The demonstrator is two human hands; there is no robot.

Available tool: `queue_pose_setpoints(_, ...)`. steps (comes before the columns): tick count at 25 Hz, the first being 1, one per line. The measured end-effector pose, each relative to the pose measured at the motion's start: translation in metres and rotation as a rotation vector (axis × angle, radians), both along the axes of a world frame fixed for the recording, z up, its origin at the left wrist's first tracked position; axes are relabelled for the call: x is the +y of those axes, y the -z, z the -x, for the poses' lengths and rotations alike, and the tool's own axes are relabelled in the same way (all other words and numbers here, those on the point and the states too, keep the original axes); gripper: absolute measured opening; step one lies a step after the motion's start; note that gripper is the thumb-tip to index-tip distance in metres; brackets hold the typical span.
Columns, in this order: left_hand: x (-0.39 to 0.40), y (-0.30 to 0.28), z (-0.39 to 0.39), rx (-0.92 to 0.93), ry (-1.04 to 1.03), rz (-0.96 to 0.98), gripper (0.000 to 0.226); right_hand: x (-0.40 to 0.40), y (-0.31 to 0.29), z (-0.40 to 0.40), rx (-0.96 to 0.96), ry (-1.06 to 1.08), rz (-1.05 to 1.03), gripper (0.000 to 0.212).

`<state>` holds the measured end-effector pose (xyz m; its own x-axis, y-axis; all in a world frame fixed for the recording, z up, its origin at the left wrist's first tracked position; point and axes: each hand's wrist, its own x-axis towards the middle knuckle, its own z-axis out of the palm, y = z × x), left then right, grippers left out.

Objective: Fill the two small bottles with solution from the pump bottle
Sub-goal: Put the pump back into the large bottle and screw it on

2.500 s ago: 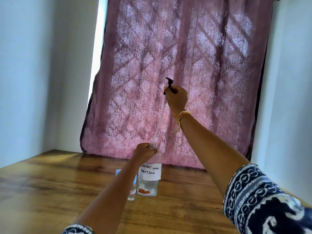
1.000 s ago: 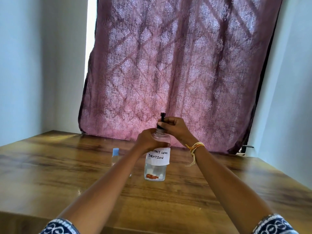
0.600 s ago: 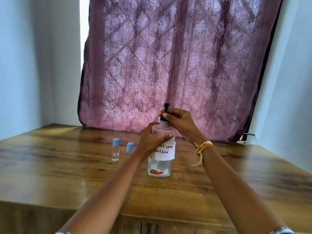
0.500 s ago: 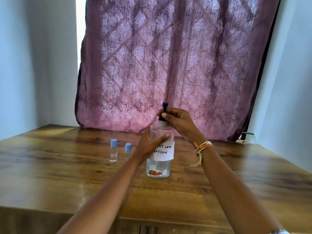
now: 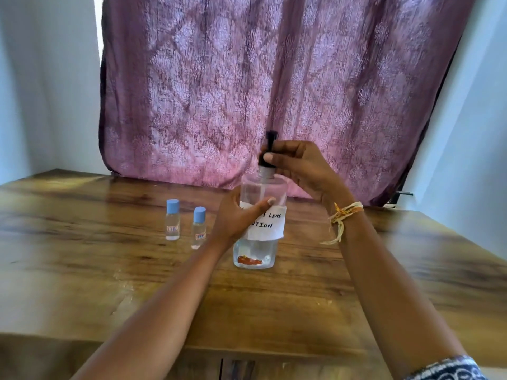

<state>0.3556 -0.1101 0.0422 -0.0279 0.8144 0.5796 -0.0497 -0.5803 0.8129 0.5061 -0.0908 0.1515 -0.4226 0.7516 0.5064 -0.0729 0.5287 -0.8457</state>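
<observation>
My left hand wraps the pump bottle at its label, thumb across the front, holding it upright on the counter. My right hand is above it, fingers curled and pinching the black pump collar at the neck, with the pump stem sticking up just past them. The 2 small bottles stand capped in blue, side by side on the counter just left of my left hand, apart from it and from the pump bottle. I judge I am seating or turning the pump on the neck. The risk here is twist: if my left grip slackens, the bottle could spin or tip, and it holds only a little liquid at the bottom, so it is light and easy to topple. A skewed collar could cross-thread and leak. A sideways jolt of my left elbow could knock the 2 small bottles over, since they are narrow and stand close. Their caps are on, so nothing can go in yet.
</observation>
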Motion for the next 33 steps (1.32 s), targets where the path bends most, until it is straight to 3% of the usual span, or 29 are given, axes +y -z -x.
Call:
queue_pose_setpoints(2, -0.001, 0.0, -0.001, 0.003, -0.014, -0.012, 0.042, 0.0, 0.004, 0.006, 0.023, 0.117, -0.008, 0.019)
queue_pose_setpoints(5, -0.003, -0.002, -0.001, -0.02, 0.018, -0.022, 0.026, -0.002, 0.006, 0.016, -0.028, 0.257, -0.077, 0.031)
queue_pose_setpoints(8, -0.003, -0.002, 0.0, -0.016, 0.025, -0.016, 0.016, -0.003, 0.003, 0.01, -0.009, 0.074, 0.036, 0.049)
queue_pose_setpoints(11, -0.001, 0.0, 0.001, -0.015, 0.012, -0.014, 0.017, -0.006, -0.002, -0.002, 0.016, -0.094, 0.105, 0.051)
queue_pose_setpoints(16, -0.001, 0.0, 0.0, -0.008, 0.004, -0.037, 0.04, -0.005, 0.0, 0.009, -0.026, 0.136, 0.051, 0.036)
queue_pose_setpoints(20, 0.001, 0.001, 0.0, -0.017, 0.02, -0.016, 0.031, -0.009, 0.001, 0.023, -0.147, 0.332, -0.054, 0.043)
queue_pose_setpoints(26, 0.001, 0.003, 0.001, -0.021, 0.04, -0.015, 0.028, -0.018, -0.011, 0.003, -0.124, 0.022, 0.032, 0.049)
queue_pose_setpoints(30, 0.001, 0.002, 0.001, -0.011, 0.013, 0.009, 0.047, -0.016, -0.009, 0.013, -0.181, 0.331, -0.055, 0.041)
queue_pose_setpoints(33, 0.002, 0.004, 0.001, -0.01, -0.004, -0.001, 0.054, -0.015, 0.003, 0.028, -0.214, 0.499, -0.134, 0.047)
